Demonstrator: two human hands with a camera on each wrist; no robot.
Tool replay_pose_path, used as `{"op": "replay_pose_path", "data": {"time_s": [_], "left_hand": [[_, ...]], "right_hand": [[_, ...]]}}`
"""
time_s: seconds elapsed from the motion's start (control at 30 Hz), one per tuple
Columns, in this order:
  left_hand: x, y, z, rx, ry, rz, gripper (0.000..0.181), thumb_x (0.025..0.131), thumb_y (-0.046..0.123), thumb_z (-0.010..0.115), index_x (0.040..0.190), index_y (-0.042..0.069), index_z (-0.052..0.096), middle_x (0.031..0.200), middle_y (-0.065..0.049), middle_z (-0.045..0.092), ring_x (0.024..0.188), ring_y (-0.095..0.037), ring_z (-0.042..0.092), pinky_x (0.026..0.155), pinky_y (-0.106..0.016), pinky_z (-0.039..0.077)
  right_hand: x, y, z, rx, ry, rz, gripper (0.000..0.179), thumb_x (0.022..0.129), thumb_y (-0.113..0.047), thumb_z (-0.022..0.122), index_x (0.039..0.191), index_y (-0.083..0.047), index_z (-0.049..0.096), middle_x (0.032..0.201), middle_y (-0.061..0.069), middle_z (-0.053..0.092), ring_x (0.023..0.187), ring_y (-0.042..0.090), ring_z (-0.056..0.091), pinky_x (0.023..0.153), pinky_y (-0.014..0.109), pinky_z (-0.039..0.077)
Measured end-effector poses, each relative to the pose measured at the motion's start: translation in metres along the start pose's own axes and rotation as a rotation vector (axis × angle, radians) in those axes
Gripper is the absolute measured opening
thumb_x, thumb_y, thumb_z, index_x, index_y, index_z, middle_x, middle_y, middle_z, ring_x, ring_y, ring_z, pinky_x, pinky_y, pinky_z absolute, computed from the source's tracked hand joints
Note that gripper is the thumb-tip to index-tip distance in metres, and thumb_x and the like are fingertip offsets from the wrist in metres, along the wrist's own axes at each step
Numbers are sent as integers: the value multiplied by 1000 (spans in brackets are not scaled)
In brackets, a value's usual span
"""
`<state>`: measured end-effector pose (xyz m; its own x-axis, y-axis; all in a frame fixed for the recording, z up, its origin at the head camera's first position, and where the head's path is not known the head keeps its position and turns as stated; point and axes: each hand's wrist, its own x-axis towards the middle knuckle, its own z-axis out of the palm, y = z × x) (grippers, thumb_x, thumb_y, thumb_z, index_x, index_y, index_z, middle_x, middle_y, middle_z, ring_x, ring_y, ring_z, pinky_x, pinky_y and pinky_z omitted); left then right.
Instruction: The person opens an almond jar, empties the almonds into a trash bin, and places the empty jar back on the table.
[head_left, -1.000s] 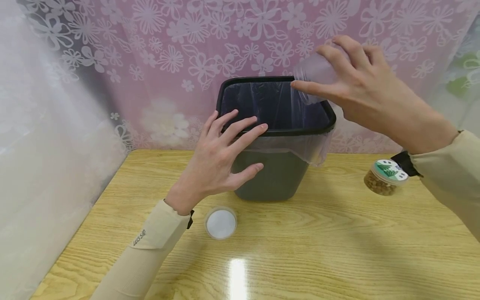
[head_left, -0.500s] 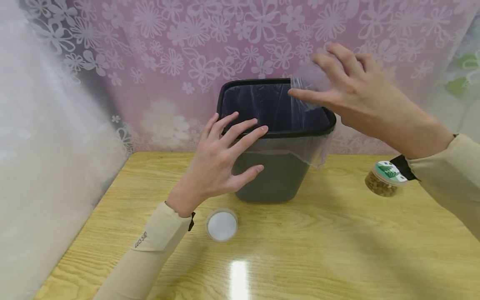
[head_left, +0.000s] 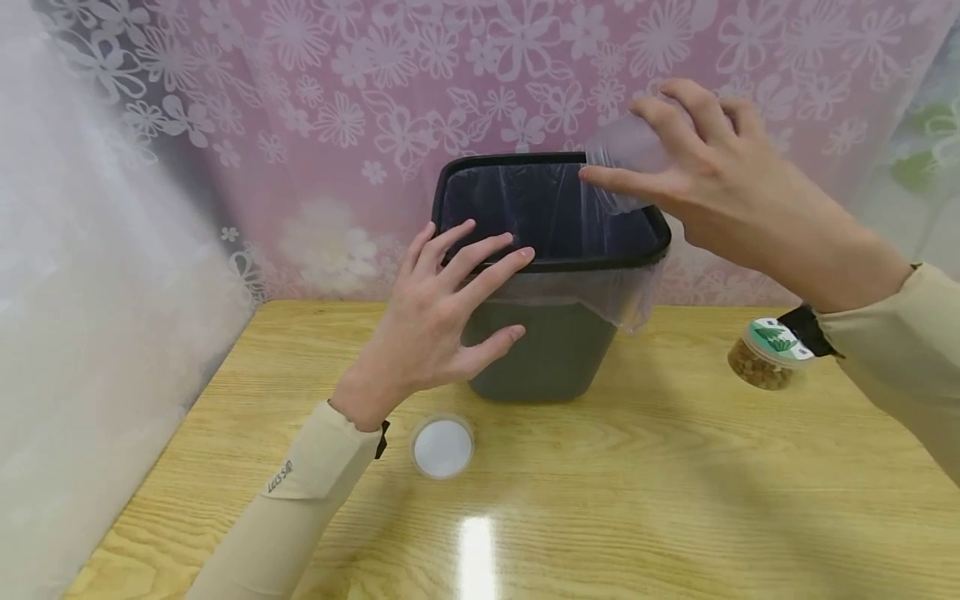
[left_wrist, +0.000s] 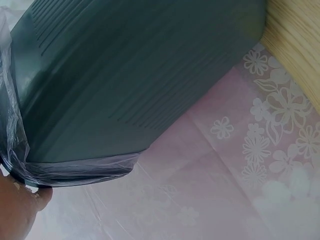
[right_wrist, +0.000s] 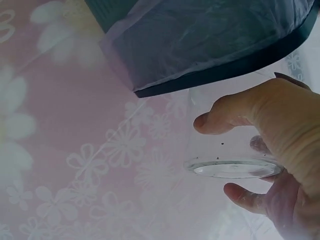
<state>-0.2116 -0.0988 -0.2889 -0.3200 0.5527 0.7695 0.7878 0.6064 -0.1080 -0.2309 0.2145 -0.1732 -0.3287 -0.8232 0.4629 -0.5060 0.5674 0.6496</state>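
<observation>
Over the far right part of a dark grey-green plastic bin (head_left: 540,350) with a black rim, a clear cylindrical jar (head_left: 633,150) is tilting, its mouth pointing down and left into the opening. Of the two hands, the right hand (head_left: 720,171) is curling its fingers and thumb round the jar; dark specks are showing near the jar's base in the right wrist view. The left hand (head_left: 435,312) is resting spread fingers over the bin's near left rim, thumb standing apart. A thin translucent plastic liner (head_left: 633,296) is hanging over that rim. On the yellow wood-grain worktop (head_left: 637,517), a round white disc with a pale edge (head_left: 442,448) is lying nearer the camera, left of the bin's base, and a clear tub of brown pieces with a green-and-white top (head_left: 765,362) is sitting to the right, near the right sleeve (head_left: 900,333).
</observation>
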Motion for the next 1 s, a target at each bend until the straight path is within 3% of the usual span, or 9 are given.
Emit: {"op": "replay_pose_path", "data": {"time_s": [0.27, 0.5, 0.73, 1.0], "left_hand": [[0, -1, 0, -1, 2, 6, 67, 91, 50, 70, 150, 25, 52, 149, -5, 55, 144, -40, 44, 122, -66, 23], [1, -1, 1, 5, 3, 6, 66, 91, 50, 70, 150, 25, 53, 149, -6, 55, 145, -39, 43, 121, -66, 24], [-1, 1, 2, 3, 9, -9, 66, 91, 49, 70, 150, 24, 52, 151, -6, 53, 148, -38, 39, 123, -65, 22], [-3, 2, 1, 7, 8, -19, 66, 91, 49, 70, 150, 24, 52, 152, -8, 52, 149, -38, 38, 124, -65, 21]], "right_hand": [[-8, 0, -1, 55, 19, 89, 96, 72, 8, 81, 151, -33, 46, 150, 29, 39, 137, 51, 36, 84, 70, 46], [-15, 0, -2, 66, 27, 159, 94, 75, 5, 76, 154, -33, 42, 147, 32, 42, 134, 53, 40, 77, 69, 47], [-28, 2, 2, 110, 79, 217, 104, 64, -1, 89, 154, -28, 43, 144, 35, 46, 122, 59, 48, 85, 73, 47], [-41, 4, 5, 149, 149, 234, 95, 66, -7, 86, 151, -21, 45, 142, 37, 48, 114, 59, 51, 85, 69, 49]]}}
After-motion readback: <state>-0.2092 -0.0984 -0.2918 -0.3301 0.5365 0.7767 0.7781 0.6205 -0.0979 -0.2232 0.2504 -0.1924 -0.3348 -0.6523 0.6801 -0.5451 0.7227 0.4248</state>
